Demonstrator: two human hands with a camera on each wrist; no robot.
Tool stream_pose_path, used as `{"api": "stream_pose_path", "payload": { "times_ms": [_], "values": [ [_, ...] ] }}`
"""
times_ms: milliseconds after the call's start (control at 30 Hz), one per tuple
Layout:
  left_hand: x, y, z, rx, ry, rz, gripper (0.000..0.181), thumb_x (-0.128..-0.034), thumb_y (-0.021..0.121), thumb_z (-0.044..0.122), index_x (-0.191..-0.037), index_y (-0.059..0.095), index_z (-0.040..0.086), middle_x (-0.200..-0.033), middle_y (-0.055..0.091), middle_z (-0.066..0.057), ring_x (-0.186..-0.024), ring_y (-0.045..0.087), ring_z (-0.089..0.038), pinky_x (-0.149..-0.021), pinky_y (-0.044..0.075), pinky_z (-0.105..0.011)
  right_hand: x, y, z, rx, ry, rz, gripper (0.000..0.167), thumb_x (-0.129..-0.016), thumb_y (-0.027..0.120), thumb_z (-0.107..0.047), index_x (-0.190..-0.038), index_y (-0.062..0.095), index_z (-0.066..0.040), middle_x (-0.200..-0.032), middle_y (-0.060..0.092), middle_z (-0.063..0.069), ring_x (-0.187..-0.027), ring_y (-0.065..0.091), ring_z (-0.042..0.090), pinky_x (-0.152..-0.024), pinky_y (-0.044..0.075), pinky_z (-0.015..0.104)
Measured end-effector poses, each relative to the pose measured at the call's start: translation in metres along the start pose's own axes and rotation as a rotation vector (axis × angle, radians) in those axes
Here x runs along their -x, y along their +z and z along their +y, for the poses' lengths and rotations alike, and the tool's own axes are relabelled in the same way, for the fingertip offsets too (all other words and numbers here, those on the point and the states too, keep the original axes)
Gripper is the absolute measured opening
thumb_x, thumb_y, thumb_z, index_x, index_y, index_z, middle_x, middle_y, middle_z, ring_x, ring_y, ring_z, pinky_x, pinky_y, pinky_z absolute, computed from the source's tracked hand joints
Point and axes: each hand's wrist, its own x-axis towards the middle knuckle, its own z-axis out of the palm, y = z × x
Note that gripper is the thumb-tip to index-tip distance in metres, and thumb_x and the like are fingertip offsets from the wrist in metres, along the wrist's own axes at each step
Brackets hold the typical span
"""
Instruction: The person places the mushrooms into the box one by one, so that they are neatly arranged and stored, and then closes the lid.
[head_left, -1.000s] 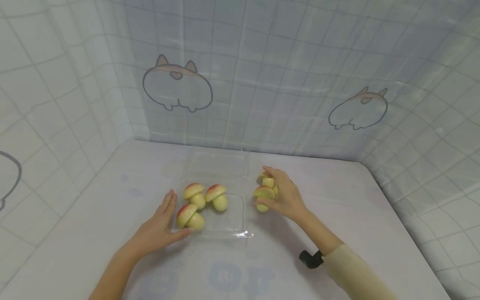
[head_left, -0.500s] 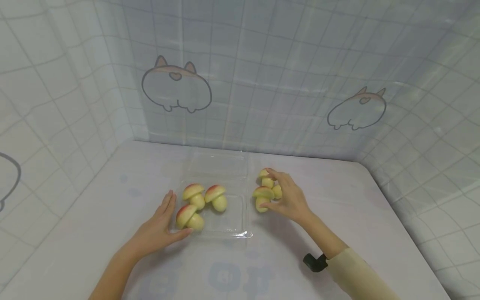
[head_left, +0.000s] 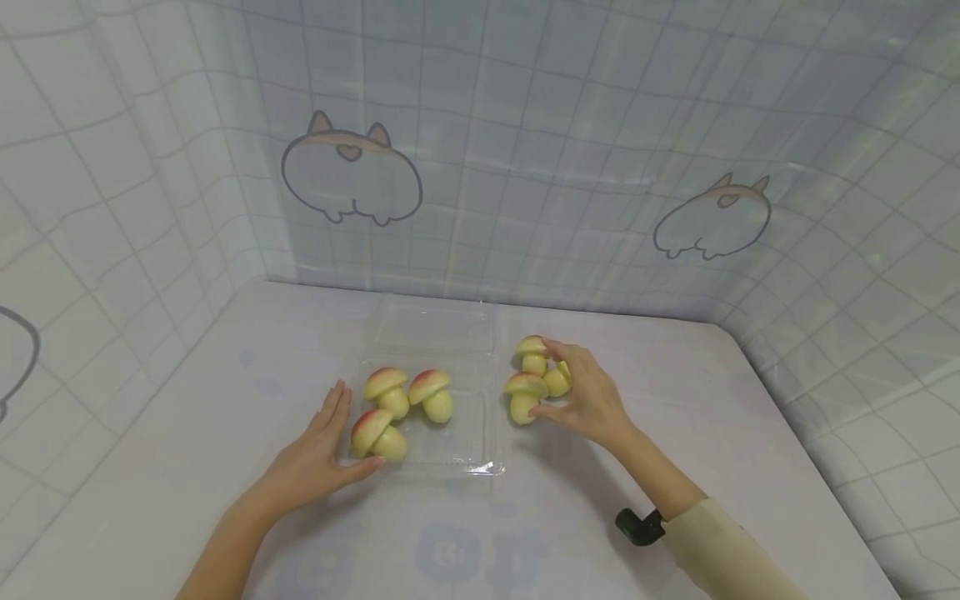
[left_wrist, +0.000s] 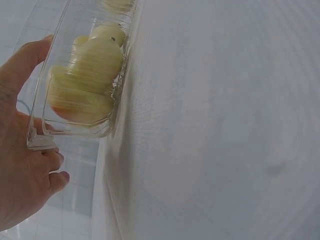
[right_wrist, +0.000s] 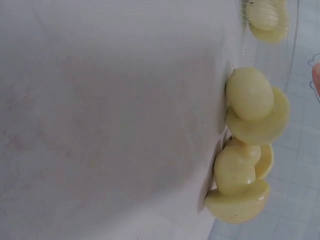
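Observation:
A clear plastic clamshell box point(head_left: 467, 429) lies opened flat on the table, holding three yellow mushroom-shaped pieces point(head_left: 437, 407) with reddish caps. My left hand point(head_left: 315, 462) rests at its front left corner, fingers straight along the side and thumb at the front edge. In the left wrist view the thumb point(left_wrist: 31, 56) touches the rim. Right of the box stand three more such pieces: a front one point(head_left: 525, 398), a back one point(head_left: 533, 357) and one point(head_left: 558, 380) partly behind the fingers. Over them my right hand point(head_left: 596, 404) is spread, gripping nothing; the right wrist view shows only a fingertip point(right_wrist: 316, 77).
The box's lid point(head_left: 435, 327) lies towards the back wall. A dark angled object point(head_left: 639, 527) shows beside the right sleeve point(head_left: 723, 550). White grid-patterned sheeting point(head_left: 540, 167) surrounds the table on the back and both sides.
My right hand has drawn back slightly to the right, uncovering more of the three mushroom-shaped pieces beside the box. The left hand stays at the box corner.

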Motion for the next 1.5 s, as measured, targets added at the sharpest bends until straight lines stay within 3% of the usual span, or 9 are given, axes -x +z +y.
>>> {"api": "stream_pose_path", "payload": {
  "times_ms": [233,400,633,1067,1500],
  "values": [
    [0.000,0.000,0.000,0.004,0.002,-0.004,0.113,-0.0838,0.064,0.060,-0.151,0.002,-0.007,-0.158,-0.003,-0.025,-0.139,0.010,-0.052,-0.104,0.021,-0.068,0.000,0.001,0.001,0.000,-0.037,-0.001,0.104,-0.057,0.093,-0.036,-0.143,0.041,-0.012,-0.119,0.058,0.006,-0.110,0.054,0.025,-0.080,0.053,0.043],
    [0.000,-0.001,0.001,0.004,0.004,-0.005,0.113,-0.0838,0.064,0.060,-0.151,0.001,-0.007,-0.158,-0.003,-0.026,-0.138,0.011,-0.054,-0.102,0.022,-0.069,0.000,0.004,0.001,0.012,-0.072,0.008,0.104,-0.056,0.093,-0.037,-0.142,0.042,-0.011,-0.123,0.058,0.007,-0.114,0.054,0.024,-0.085,0.053,0.045],
    [0.000,-0.001,0.002,-0.006,0.003,-0.002,0.113,-0.0838,0.065,0.058,-0.150,0.002,-0.008,-0.157,-0.002,-0.027,-0.137,0.012,-0.055,-0.104,0.022,-0.068,-0.001,0.007,0.003,0.014,-0.094,0.022,0.104,-0.053,0.093,-0.039,-0.140,0.044,-0.011,-0.122,0.058,0.007,-0.112,0.055,0.025,-0.082,0.054,0.044],
    [0.000,0.000,-0.001,-0.006,0.009,-0.002,0.112,-0.0843,0.065,0.057,-0.150,0.002,-0.008,-0.157,-0.003,-0.026,-0.138,0.011,-0.053,-0.105,0.021,-0.066,-0.002,0.011,0.000,0.036,-0.089,-0.012,0.103,-0.053,0.094,-0.038,-0.139,0.044,-0.013,-0.120,0.058,0.004,-0.112,0.054,0.023,-0.080,0.054,0.042],
    [0.000,0.003,-0.004,-0.009,0.009,0.009,0.113,-0.0840,0.065,0.058,-0.150,0.001,-0.008,-0.157,-0.003,-0.026,-0.137,0.012,-0.054,-0.104,0.022,-0.067,-0.001,0.020,0.005,0.092,-0.104,-0.090,0.091,-0.054,0.093,-0.040,-0.130,0.054,-0.009,-0.128,0.057,0.005,-0.114,0.053,0.027,-0.085,0.051,0.046]
  ]
}}
